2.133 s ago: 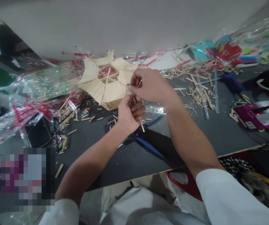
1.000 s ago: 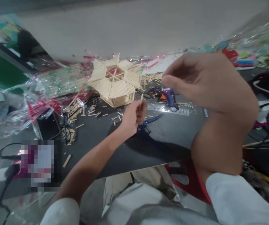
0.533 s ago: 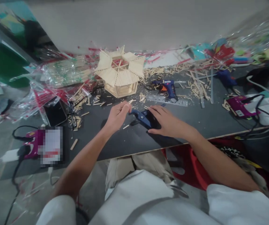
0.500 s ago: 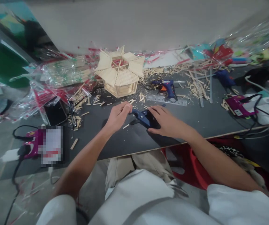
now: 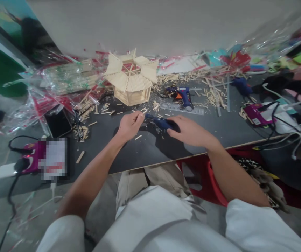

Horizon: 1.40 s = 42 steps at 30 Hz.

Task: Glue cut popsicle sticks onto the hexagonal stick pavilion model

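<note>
Cutter (image 5: 162,123), single and blue, over the middle of the dark tabletop (image 5: 140,150).
The right hand (image 5: 188,129) curls round its handles, hiding their ends; the left hand (image 5: 131,125) is bunched at its tip, anything pinched hard to make out. Farther off: one ribbed, star-roofed wooden model (image 5: 140,84); right of it, one glue gun (image 5: 184,96) by a clear ruler (image 5: 198,111).

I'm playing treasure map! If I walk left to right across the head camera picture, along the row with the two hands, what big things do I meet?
Phone → left hand → blue tool → right hand → purple box.
</note>
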### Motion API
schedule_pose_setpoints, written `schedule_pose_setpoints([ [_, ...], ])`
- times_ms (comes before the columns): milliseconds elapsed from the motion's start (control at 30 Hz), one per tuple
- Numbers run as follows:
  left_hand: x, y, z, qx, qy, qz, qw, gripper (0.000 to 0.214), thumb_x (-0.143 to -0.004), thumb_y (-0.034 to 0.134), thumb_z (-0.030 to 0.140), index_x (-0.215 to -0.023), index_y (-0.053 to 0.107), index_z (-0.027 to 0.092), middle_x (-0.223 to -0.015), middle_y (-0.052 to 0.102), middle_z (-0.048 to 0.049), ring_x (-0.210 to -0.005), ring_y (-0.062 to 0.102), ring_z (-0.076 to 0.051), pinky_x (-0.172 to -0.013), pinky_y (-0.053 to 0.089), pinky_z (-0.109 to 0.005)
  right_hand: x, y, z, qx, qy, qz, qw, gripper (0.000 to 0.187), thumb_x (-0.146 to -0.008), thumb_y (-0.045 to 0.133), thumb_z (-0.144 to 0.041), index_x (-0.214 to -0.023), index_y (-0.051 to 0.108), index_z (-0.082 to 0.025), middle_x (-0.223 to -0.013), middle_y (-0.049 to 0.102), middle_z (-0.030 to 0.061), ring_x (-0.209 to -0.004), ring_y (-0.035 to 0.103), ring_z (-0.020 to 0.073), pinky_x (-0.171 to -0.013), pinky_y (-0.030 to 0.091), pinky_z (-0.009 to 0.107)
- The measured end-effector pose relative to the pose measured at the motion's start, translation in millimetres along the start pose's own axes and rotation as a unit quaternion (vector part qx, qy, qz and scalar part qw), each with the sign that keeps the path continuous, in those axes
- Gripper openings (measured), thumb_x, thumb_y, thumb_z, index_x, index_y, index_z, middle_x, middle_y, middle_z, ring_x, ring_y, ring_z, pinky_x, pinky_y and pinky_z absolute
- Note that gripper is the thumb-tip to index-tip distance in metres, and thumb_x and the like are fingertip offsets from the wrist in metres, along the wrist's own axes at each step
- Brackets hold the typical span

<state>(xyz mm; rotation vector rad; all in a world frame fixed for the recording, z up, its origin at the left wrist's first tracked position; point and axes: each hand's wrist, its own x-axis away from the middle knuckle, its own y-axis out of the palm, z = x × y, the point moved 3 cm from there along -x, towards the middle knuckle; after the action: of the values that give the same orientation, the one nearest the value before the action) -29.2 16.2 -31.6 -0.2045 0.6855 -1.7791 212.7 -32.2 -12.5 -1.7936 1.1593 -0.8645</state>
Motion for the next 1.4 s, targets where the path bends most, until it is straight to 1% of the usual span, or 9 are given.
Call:
schedule_pose_setpoints([
  [167, -3.4, -5.4, -2.7, 0.005, -0.025, -0.020, 0.999, 0.034, -0.095, 0.042, 0.034, -0.074, 0.065, 0.019, -0.069, 0.059, 0.0004, -0.067, 0.053, -0.015, -0.068, 0.035, -0.030, 3.5, -9.3, -15.3, -0.112, 0.030, -0.006, 0.993, 0.043, -0.099, 0.044, -0.045, -0.119, 0.069, -0.016, -0.116, 0.074, 0.0123, -0.100, 0.067, 0.0289, -0.087, 0.053, 0.040],
  [233, -3.7, -6.5, -1.6, 0.000, -0.030, -0.036, 0.999, 0.037, -0.095, 0.042, 0.034, -0.079, 0.071, 0.018, -0.071, 0.061, -0.0002, -0.067, 0.053, -0.015, -0.067, 0.035, -0.030, 5.5, -7.0, -25.0, -0.177, 0.022, -0.004, 0.984, 0.044, -0.100, 0.042, -0.048, -0.118, 0.069, -0.017, -0.115, 0.074, 0.0103, -0.100, 0.067, 0.0272, -0.083, 0.054, 0.037],
  [333, -3.8, -7.9, 0.2, 0.008, -0.032, -0.035, 0.999, 0.035, -0.095, 0.043, 0.030, -0.084, 0.074, 0.017, -0.065, 0.054, 0.0022, -0.061, 0.046, -0.013, -0.063, 0.031, -0.029, 7.4, -0.7, -34.4, -0.224, 0.033, 0.012, 0.974, 0.046, -0.099, 0.044, -0.049, -0.124, 0.068, -0.018, -0.123, 0.074, 0.0103, -0.107, 0.068, 0.0281, -0.087, 0.055, 0.037],
  [467, -4.0, -9.1, -1.6, 0.020, -0.041, -0.027, 0.999, 0.033, -0.096, 0.045, 0.032, -0.075, 0.067, 0.018, -0.059, 0.038, 0.0041, -0.059, 0.037, -0.013, -0.058, 0.024, -0.029, 6.5, 7.5, -39.0, -0.227, 0.043, 0.018, 0.973, 0.042, -0.098, 0.048, -0.045, -0.128, 0.067, -0.021, -0.126, 0.073, 0.0096, -0.108, 0.070, 0.0286, -0.088, 0.056, 0.040],
  [833, -4.6, -7.6, -3.2, -0.005, -0.072, -0.025, 0.997, 0.029, -0.094, 0.045, 0.032, -0.074, 0.062, 0.019, -0.058, 0.042, 0.0033, -0.055, 0.038, -0.013, -0.056, 0.024, -0.029, 0.3, 12.7, -50.0, -0.200, 0.057, 0.027, 0.978, 0.041, -0.098, 0.045, -0.046, -0.120, 0.068, -0.020, -0.115, 0.075, 0.0110, -0.098, 0.070, 0.0286, -0.084, 0.055, 0.041],
  [1100, -7.0, -8.1, -13.1, 0.075, -0.109, -0.005, 0.991, 0.039, -0.093, 0.049, 0.039, -0.060, 0.038, 0.022, -0.057, 0.033, 0.0038, -0.054, 0.030, -0.011, -0.053, 0.019, -0.028, -3.8, 23.7, -59.5, -0.180, 0.062, 0.083, 0.978, 0.036, -0.099, 0.048, -0.042, -0.114, 0.069, -0.018, -0.113, 0.075, 0.0124, -0.102, 0.068, 0.0292, -0.090, 0.051, 0.042],
  [1200, -8.3, -7.4, -13.6, 0.114, -0.125, -0.012, 0.985, 0.039, -0.092, 0.051, 0.041, -0.060, 0.041, 0.022, -0.058, 0.034, 0.0035, -0.054, 0.030, -0.011, -0.053, 0.020, -0.028, -4.8, 25.2, -59.1, -0.198, 0.061, 0.083, 0.975, 0.035, -0.101, 0.048, -0.042, -0.116, 0.070, -0.019, -0.112, 0.075, 0.0116, -0.105, 0.068, 0.0288, -0.090, 0.051, 0.040],
  [1333, -10.2, -8.0, -13.4, 0.160, -0.131, -0.003, 0.978, 0.024, -0.090, 0.058, 0.041, -0.085, 0.065, 0.019, -0.062, 0.039, 0.0054, -0.056, 0.034, -0.011, -0.055, 0.026, -0.026, -5.0, 24.2, -60.6, -0.212, 0.055, 0.073, 0.973, 0.034, -0.103, 0.050, -0.042, -0.117, 0.071, -0.019, -0.115, 0.074, 0.0118, -0.108, 0.067, 0.0281, -0.090, 0.051, 0.039],
  [1400, -10.6, -8.5, -14.6, 0.175, -0.138, 0.008, 0.975, 0.030, -0.090, 0.060, 0.041, -0.106, 0.069, 0.018, -0.063, 0.040, 0.0065, -0.056, 0.034, -0.011, -0.056, 0.027, -0.025, -5.2, 23.6, -62.3, -0.209, 0.047, 0.069, 0.974, 0.033, -0.103, 0.051, -0.042, -0.114, 0.071, -0.019, -0.111, 0.074, 0.0115, -0.106, 0.067, 0.0275, -0.092, 0.051, 0.039],
])
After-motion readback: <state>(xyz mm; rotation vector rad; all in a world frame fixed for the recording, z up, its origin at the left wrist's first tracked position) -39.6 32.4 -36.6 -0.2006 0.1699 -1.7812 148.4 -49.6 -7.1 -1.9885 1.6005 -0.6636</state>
